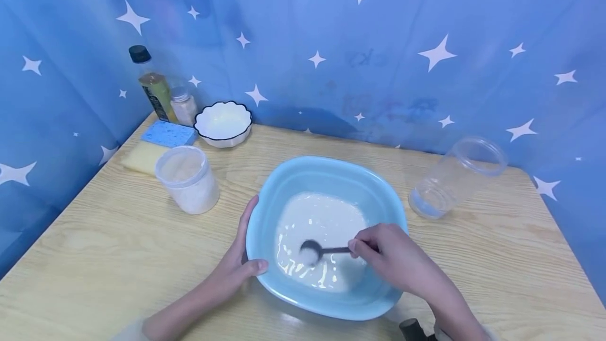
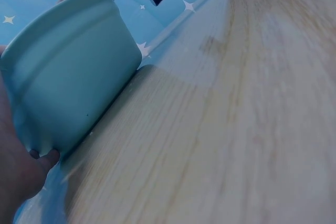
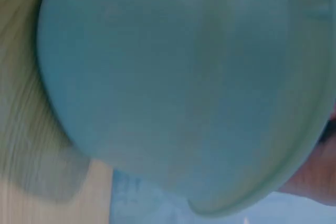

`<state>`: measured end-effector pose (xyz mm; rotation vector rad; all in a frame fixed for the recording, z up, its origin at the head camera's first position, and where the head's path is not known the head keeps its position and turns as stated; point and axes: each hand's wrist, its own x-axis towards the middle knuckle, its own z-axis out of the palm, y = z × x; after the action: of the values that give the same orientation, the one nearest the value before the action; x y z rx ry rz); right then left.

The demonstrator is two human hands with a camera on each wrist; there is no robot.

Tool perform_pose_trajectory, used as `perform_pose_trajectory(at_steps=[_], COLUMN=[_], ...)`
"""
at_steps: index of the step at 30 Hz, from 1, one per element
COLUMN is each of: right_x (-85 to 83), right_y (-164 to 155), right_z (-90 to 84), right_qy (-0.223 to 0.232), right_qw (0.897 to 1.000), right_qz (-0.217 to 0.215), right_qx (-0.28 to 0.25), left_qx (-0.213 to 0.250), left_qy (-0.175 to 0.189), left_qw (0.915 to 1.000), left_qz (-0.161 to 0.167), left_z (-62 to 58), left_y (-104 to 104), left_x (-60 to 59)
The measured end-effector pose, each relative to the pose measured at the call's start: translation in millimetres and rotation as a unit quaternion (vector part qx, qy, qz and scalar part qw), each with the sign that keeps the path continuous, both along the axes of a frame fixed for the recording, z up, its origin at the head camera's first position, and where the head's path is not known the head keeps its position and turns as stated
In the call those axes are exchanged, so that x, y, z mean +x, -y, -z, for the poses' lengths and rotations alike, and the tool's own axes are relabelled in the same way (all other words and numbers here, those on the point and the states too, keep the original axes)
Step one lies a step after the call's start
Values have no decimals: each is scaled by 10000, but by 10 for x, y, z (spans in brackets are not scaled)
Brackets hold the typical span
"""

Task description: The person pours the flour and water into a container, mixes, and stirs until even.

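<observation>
A light blue plastic basin (image 1: 326, 164) stands on the table with milky white liquid (image 1: 331, 214) in it. My left hand (image 1: 239, 259) grips the basin's left side, thumb at the rim and fingers along the outer wall. Over the liquid, my right hand (image 1: 395, 257) pinches the handle of a dark spoon (image 1: 333, 250). The spoon's round head is blurred and overlaps the liquid, with white showing in its bowl. In the left wrist view, the left hand (image 2: 23, 177) holds the basin's outer wall (image 2: 79, 72). The right wrist view is mostly filled by the basin wall (image 3: 157, 77).
Left of the basin is an open tub of white powder (image 1: 191, 186). Behind it are a blue sponge (image 1: 169, 133), a yellow sponge (image 1: 144, 157), an oil bottle (image 1: 156, 91), a small jar (image 1: 183, 107) and a scalloped white bowl (image 1: 224, 122). A clear plastic container (image 1: 454, 178) stands right.
</observation>
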<state>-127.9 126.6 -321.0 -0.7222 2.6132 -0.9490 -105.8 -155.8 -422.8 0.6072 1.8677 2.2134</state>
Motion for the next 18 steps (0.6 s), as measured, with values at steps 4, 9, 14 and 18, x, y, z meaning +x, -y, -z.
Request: perform_pose_trajectory(at_steps=[4, 9, 14, 18], right_x=[-25, -57, -161, -244], right_y=[-17, -142, -303, -368], right_z=[-9, -77, -112, -91], right_qy=[94, 91, -2, 106], right_qw=[9999, 9997, 9951, 9909], right_qz=[-27, 172, 982, 1337], right_qx=[58, 160, 59, -116], left_qx=[-107, -124, -105, -83], left_qy=[-33, -17, -1, 0], left_qw=[9999, 9999, 9999, 9999], left_qz=[-67, -78, -89, -97], left_z=[-4, -1, 1, -1], left_y=[3, -6, -5, 0], left_x=[6, -2, 1, 4])
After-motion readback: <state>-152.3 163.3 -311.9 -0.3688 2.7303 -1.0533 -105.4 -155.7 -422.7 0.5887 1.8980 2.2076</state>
